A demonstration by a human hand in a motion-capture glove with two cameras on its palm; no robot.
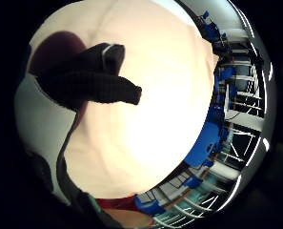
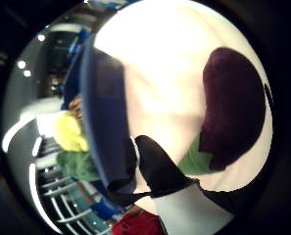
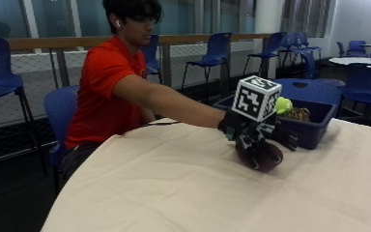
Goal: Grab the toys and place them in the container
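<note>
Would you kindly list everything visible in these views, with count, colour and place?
eggplant toy: one, dark purple with a green stem end, on the tablecloth beside the container
container: one, blue bin, on the table beyond the eggplant toy
toys in the container: at least two, one yellow-green, one brownish, partly hidden
tablecloth: one, cream, covering the table
chairs: several, blue, behind the person
right hand: one, black glove, over the eggplant toy, fingers curled round it

A canteen or common hall — rows of blue chairs (image 3: pixel 214 50), tables (image 3: pixel 362 60), long glass walls (image 3: pixel 192 17).
</note>
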